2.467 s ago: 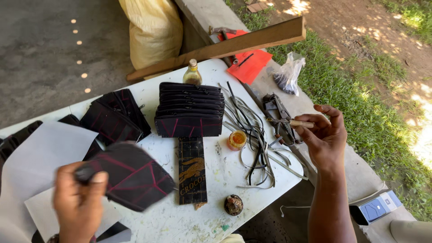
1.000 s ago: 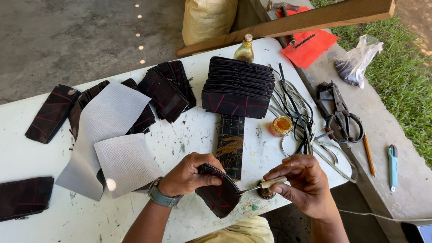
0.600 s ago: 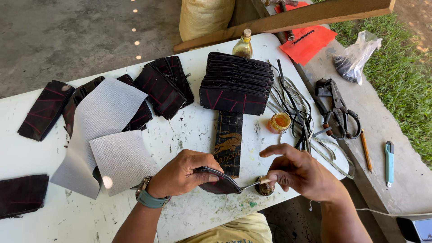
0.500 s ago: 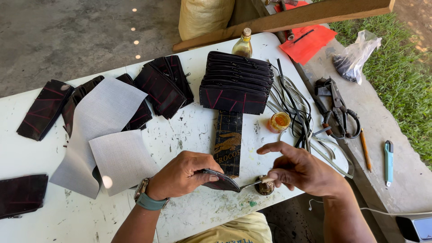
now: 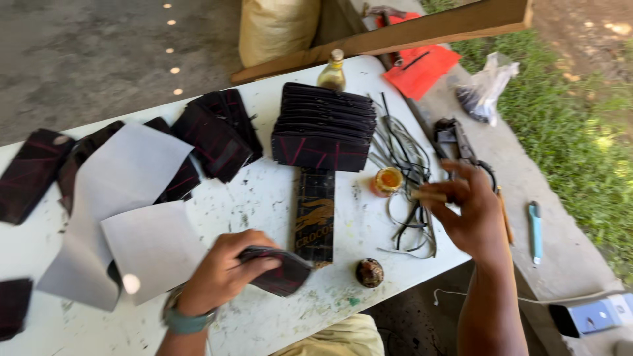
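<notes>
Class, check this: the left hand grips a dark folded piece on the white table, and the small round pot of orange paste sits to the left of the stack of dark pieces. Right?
Not quite. The left hand does grip the dark folded piece on the white table, but the head view shows the small pot of orange paste to the right of the stack of dark pieces.

Outdoor craft workshop: paint-spattered table (image 5: 264,198), grass (image 5: 580,145)

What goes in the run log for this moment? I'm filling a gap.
left hand: holds dark folded piece | right hand: holds small stick over cords | small round pot: on white table

Two paper sheets (image 5: 132,171) (image 5: 155,247); one bottle (image 5: 332,71); one orange jar (image 5: 387,180); one blue pen (image 5: 535,231).
</notes>
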